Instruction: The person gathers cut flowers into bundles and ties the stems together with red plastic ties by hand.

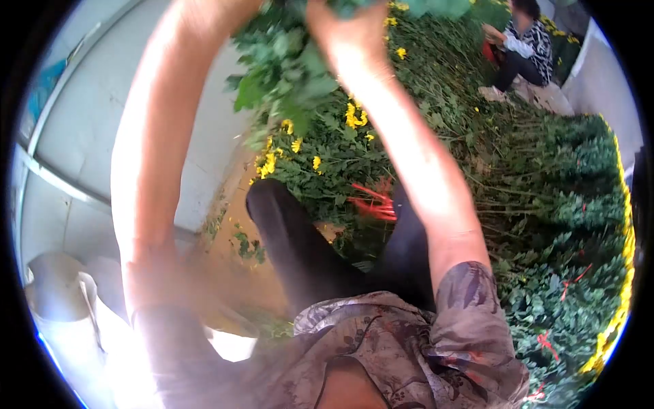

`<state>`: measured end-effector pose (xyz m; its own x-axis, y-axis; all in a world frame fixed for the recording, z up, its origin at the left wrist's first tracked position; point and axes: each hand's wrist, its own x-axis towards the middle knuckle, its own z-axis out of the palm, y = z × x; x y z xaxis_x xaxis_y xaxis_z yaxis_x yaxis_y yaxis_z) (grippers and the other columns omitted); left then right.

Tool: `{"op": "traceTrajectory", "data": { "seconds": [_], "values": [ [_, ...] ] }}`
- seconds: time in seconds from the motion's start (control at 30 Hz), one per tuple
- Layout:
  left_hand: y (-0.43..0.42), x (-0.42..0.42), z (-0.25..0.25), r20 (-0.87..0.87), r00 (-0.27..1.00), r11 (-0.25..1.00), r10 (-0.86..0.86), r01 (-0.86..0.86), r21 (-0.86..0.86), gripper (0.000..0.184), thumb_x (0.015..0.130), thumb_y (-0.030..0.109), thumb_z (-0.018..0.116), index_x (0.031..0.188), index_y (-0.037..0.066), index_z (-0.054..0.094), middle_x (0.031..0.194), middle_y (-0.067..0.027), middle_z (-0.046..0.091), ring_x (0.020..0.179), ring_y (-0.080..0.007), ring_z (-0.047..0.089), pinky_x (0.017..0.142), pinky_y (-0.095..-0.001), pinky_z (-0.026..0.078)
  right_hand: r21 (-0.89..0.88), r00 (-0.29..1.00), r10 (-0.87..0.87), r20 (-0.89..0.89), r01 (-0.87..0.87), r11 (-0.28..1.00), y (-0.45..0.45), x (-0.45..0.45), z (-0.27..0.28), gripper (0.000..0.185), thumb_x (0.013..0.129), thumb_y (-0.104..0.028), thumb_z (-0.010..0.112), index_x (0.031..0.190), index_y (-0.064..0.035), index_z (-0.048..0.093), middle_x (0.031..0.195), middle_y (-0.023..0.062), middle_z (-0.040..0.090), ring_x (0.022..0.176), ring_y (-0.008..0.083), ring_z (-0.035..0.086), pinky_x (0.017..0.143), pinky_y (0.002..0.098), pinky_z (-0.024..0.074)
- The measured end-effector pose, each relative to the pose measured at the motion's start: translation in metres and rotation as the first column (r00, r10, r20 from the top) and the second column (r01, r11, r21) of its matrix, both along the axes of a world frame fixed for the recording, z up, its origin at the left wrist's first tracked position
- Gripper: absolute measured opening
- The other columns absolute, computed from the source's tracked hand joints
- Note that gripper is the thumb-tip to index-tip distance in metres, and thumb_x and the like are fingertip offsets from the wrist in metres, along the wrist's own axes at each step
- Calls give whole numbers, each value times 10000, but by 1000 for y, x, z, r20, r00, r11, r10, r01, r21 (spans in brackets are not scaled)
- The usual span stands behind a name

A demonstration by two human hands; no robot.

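Note:
Both my arms reach up to the top edge of the view, with a blurred bunch of leafy chrysanthemum stems (286, 71) between them. My left hand (221, 10) is at the bunch's left side; its fingers are cut off by the frame edge. On the other side, my right hand (351, 34) is closed against the stems, its fingertips hidden by leaves and blur. Beneath the bunch, yellow chrysanthemums (354, 116) lie among green foliage. Red ties (375, 201) lie by my right knee.
Cut flower stems (449, 102) cover the ground ahead. Tied bunches (565, 273) with yellow heads and red ties are stacked at the right. Another person (524, 51) sits at the upper right. A pale panel wall (88, 116) runs along the left, with a whitish container (65, 293) below.

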<state>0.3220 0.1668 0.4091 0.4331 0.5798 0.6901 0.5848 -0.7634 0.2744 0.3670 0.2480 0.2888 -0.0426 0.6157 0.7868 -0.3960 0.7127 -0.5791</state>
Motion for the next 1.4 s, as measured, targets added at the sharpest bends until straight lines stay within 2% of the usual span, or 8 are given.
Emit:
{"op": "traceTrajectory", "data": {
  "seconds": [0.2, 0.33, 0.53, 0.67, 0.93, 1.1, 1.3, 1.4],
  "values": [
    [26, -27, -137, -353, 906, 934, 233, -310, -176, 901, 491, 202, 842, 1201, -120, 390, 927, -231, 627, 891, -357, 621, 870, -381, 489, -402, 988, 153, 38, -125, 907, -71, -38, -157, 785, 790, -287, 737, 1350, 24, 285, 1318, 213, 378, 1251, 292, 373, 1011, 435, 334],
    [0, -56, -252, -297, 921, 591, 251, -388, -707, 805, 478, 126, 842, 1183, -60, 499, 984, -196, 634, 891, -303, 619, 868, -340, 478, -578, 384, 657, 649, -313, 754, -112, 29, -236, 561, 778, -497, 662, 917, 44, 615, 683, 155, 634, 700, 283, 644, 684, 409, 485],
    [-35, -47, -344, -318, 916, 260, 246, -378, -889, 707, 597, 68, 822, 1222, 10, 497, 1139, -116, 559, 1023, -232, 538, 922, -351, 435, 370, 658, -158, 736, -195, 908, -114, 74, -199, 703, 625, -418, 779, 1186, -77, 528, 1190, 158, 506, 1202, 317, 443, 987, 481, 375],
    [-16, -75, -367, -534, 845, 471, -14, -466, -749, 777, 570, 246, 827, 1242, 62, 482, 1203, -143, 503, 1097, -264, 485, 927, -371, 418, 525, 183, -506, 843, -68, 849, -78, 62, -238, 923, 576, -565, 751, 1302, -113, 403, 1171, 157, 503, 1216, 327, 406, 1115, 490, 153],
    [-41, -89, -325, -725, 687, 649, 54, -576, -497, 1128, 484, 309, 895, 1381, 1, 284, 1334, -188, 406, 1250, -318, 393, 1036, -427, 324, 419, 181, -398, 899, -95, 903, -49, 66, -238, 1056, 516, -602, 740, 1264, 79, 437, 868, 122, 604, 940, 263, 570, 1066, 415, 272],
    [-68, -85, -414, -516, 682, 618, 518, -715, -325, 643, 569, 267, 831, 1069, -7, 534, 1044, -181, 594, 1027, -311, 579, 832, -415, 485, 558, 473, -486, 735, -15, 830, -51, 76, -241, 667, 576, -491, 744, 998, -6, 568, 1005, 95, 583, 1034, 253, 523, 1001, 443, 330],
    [-49, -107, -408, -57, 840, 691, 539, -480, -541, 397, 612, 69, 760, 961, -35, 602, 841, -160, 655, 765, -278, 636, 682, -358, 491, -151, 882, -2, 472, 83, 985, -97, 168, -262, 197, 799, -254, 688, 869, -77, 637, 758, 12, 604, 655, 141, 580, 580, 284, 488],
    [-38, -89, -362, 5, 794, 509, 607, -384, -770, 487, 580, -5, 768, 1028, -35, 580, 945, -151, 653, 853, -258, 624, 778, -342, 486, -778, 902, -26, 431, 386, 495, -63, 216, -327, 247, 933, -251, 533, 936, -32, 646, 675, 2, 584, 583, 67, 519, 523, 228, 416]
  ]
}}
